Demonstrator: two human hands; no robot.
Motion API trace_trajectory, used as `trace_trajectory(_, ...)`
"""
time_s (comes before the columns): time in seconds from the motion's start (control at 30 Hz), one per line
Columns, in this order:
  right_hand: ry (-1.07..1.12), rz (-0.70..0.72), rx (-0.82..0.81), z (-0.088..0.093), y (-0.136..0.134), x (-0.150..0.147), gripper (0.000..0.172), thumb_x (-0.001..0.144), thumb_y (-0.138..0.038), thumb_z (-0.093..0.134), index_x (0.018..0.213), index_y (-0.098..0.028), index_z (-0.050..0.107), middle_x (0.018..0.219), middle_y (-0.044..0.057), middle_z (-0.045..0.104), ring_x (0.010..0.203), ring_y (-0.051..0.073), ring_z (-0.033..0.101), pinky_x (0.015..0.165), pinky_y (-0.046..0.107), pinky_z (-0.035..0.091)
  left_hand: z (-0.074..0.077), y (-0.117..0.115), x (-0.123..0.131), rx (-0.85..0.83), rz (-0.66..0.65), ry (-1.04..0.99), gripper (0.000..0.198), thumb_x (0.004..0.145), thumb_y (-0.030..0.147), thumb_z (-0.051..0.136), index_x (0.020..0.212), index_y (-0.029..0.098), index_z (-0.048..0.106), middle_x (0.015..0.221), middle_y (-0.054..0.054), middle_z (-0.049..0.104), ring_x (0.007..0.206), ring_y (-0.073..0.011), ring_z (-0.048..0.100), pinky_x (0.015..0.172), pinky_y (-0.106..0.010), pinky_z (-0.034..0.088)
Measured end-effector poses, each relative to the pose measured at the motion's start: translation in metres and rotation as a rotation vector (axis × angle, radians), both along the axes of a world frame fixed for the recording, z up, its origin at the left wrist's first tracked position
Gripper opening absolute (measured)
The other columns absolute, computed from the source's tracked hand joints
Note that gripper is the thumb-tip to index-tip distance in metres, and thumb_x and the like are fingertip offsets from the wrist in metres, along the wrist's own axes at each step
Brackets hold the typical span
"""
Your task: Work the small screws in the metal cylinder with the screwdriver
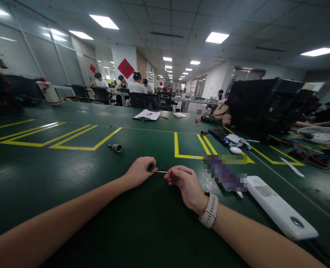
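My left hand (138,172) is closed round a small dark round part (150,167) with a ring-shaped end, held just above the green table (70,175). My right hand (185,182), with a pale watch on its wrist, pinches a thin metal rod (161,171) whose tip points into the round part. The two hands are a few centimetres apart, joined by the rod. A second, similar dark cylindrical part (116,147) lies on the table beyond my left hand.
A long white device (279,208) lies at the right, next to a blurred patch. A large black case (262,106), gloves (236,140) and cables (316,152) crowd the far right. A clipboard (147,115) lies farther back. Several people sit at distant desks. Yellow tape marks the table.
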State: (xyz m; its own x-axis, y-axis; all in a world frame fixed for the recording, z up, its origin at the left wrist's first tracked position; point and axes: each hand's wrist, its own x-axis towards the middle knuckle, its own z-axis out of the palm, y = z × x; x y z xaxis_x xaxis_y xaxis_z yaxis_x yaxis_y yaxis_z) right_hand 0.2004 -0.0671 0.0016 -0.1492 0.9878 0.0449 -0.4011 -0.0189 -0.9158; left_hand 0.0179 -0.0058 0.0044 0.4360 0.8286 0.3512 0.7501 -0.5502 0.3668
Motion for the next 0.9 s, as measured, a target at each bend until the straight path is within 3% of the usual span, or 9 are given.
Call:
trace_trajectory(0.37,-0.049,-0.044,0.027,0.0013,-0.0021,0.0002,0.011,0.072,-0.023,0.058,0.066,-0.015,0.063,0.065,0.004,0.064,0.063,0.015,0.056,0.06,0.028,0.042,0.0028,-0.0024,0.0014,-0.008,0.023,0.035,0.012,0.073,0.027,0.054,0.066,0.019,0.052,0.064,0.002,0.055,0.061,-0.0144,0.051,0.057,-0.026,0.037)
trace_trajectory(0.67,-0.151,0.02,0.12,0.0044,-0.0058,-0.0026,0.014,0.075,-0.029,0.059,0.076,-0.016,0.065,0.081,0.005,0.065,0.076,0.016,0.056,0.064,0.028,0.042,0.0068,-0.0062,0.0044,0.062,-0.013,0.12,0.009,0.074,0.022,0.052,0.067,0.018,0.052,0.065,0.001,0.057,0.063,-0.0157,0.053,0.063,-0.028,0.038)
trace_trajectory(0.9,-0.157,0.001,0.116,0.0065,-0.0063,-0.003,0.013,0.075,-0.026,0.058,0.072,-0.015,0.065,0.075,0.005,0.065,0.071,0.015,0.056,0.063,0.028,0.041,0.0084,-0.0085,0.0057,0.08,-0.009,0.134,0.009,0.074,0.022,0.053,0.067,0.017,0.054,0.065,0.0,0.058,0.063,-0.0162,0.053,0.062,-0.027,0.037)
